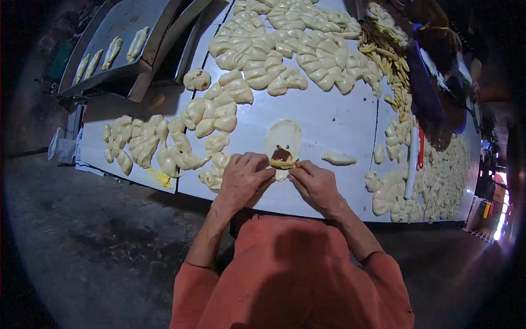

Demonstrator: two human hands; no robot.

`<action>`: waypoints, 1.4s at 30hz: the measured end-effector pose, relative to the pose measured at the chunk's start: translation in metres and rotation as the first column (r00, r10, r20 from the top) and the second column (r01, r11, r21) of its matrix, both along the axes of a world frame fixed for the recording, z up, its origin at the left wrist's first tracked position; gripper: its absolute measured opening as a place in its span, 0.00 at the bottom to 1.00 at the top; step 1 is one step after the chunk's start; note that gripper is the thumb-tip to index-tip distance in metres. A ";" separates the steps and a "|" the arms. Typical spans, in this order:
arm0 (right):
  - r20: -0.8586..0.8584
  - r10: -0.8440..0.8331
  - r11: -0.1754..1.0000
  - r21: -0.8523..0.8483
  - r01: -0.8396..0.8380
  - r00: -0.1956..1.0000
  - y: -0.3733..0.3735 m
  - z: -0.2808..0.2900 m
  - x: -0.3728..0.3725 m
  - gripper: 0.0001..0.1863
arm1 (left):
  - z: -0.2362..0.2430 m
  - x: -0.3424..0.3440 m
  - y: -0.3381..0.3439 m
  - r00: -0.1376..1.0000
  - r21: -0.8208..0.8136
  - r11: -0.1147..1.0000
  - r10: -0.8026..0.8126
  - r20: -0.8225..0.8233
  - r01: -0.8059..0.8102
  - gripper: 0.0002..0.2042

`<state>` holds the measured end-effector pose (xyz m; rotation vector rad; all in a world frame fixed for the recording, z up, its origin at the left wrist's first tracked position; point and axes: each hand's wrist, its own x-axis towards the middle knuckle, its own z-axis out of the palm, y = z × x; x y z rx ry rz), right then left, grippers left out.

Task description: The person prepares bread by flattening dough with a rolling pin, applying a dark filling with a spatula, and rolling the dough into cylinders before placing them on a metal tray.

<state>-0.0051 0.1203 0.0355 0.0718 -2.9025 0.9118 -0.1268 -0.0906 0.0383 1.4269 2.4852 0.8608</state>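
Note:
A flattened oval of pale dough (282, 134) lies on the white work surface in front of me, with a dark brown filling (282, 156) and a short yellowish strip (281, 164) near its lower end. My left hand (246, 178) pinches the lower left edge of this dough, and my right hand (316, 186) pinches the right edge opposite it. A shaped roll of dough (338, 159) rests just right of my right hand. A cluster of dough pieces (215, 176) sits just left of my left hand.
Many dough lumps (263, 66) cover the table (350, 126). Metal trays (101, 35) holding several rolls stand upper left. At right lie a pile of yellow strips (383, 55), a white rolling rod (411, 164) and a red-handled tool (421, 148). Another person's arm (430, 24) shows upper right.

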 end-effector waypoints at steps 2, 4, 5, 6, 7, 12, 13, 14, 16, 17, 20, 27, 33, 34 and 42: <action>-0.011 0.020 0.999 -0.037 -0.021 1.000 0.003 -0.003 -0.001 0.08 | -0.006 -0.002 0.002 0.993 0.020 0.998 -0.056 -0.099 0.058 0.10; -0.054 0.012 0.995 -0.103 -0.017 0.998 0.005 -0.003 0.001 0.08 | -0.004 -0.001 0.001 0.995 0.014 0.996 -0.084 -0.046 0.085 0.09; 0.015 -0.052 0.968 -0.246 0.054 0.999 0.006 0.001 0.002 0.08 | 0.001 -0.002 0.001 0.999 0.058 0.997 -0.043 0.021 0.042 0.08; 0.093 -0.105 0.916 -0.379 0.132 0.990 0.007 0.006 0.001 0.08 | 0.003 -0.004 0.001 0.996 0.099 0.995 -0.005 0.089 -0.004 0.07; 0.191 -0.164 0.873 -0.429 0.232 0.968 0.004 0.008 0.000 0.08 | 0.003 -0.009 -0.001 0.989 0.132 0.990 0.040 0.143 -0.059 0.07; 0.347 -0.293 0.751 -0.493 0.439 0.891 0.004 0.003 -0.010 0.07 | 0.005 -0.024 0.008 0.966 0.185 0.952 0.220 0.134 -0.243 0.10; 0.288 -0.277 0.792 -0.472 0.387 0.917 0.004 0.002 -0.010 0.07 | 0.012 -0.022 0.008 0.988 0.171 0.974 0.142 0.064 -0.151 0.10; 0.228 -0.257 0.830 -0.446 0.335 0.939 0.005 0.001 -0.010 0.07 | 0.016 -0.019 0.009 0.998 0.149 0.987 0.060 -0.005 -0.058 0.11; 0.145 -0.217 0.885 -0.388 0.257 0.965 0.006 0.001 -0.008 0.07 | 0.013 -0.008 0.011 0.999 0.089 0.996 0.024 -0.028 -0.022 0.13; 0.100 -0.187 0.903 -0.374 0.211 0.977 0.006 0.002 -0.005 0.07 | 0.010 -0.002 0.012 0.999 0.059 0.998 0.014 -0.033 -0.012 0.13; 0.062 -0.170 0.917 -0.354 0.181 0.983 0.004 0.003 0.000 0.07 | -0.003 0.007 0.015 0.999 0.073 0.996 0.047 -0.016 -0.046 0.12; 0.047 -0.165 0.904 -0.391 0.170 0.985 0.002 -0.010 -0.007 0.09 | 0.012 -0.014 0.011 0.947 -0.064 0.998 0.040 0.320 -0.021 0.08; 0.203 -0.280 0.858 -0.385 0.340 0.938 0.000 -0.001 -0.020 0.07 | 0.012 -0.032 0.023 0.977 -0.001 0.993 0.118 0.177 -0.120 0.07; 0.097 -0.245 0.911 -0.317 0.263 0.965 0.001 -0.001 -0.021 0.07 | 0.009 -0.034 0.024 0.997 0.021 0.997 0.074 0.038 -0.075 0.07; 0.049 -0.165 0.978 -0.119 0.170 0.985 0.006 0.006 -0.018 0.15 | 0.024 -0.042 0.015 0.996 -0.036 0.997 -0.062 0.062 0.064 0.12</action>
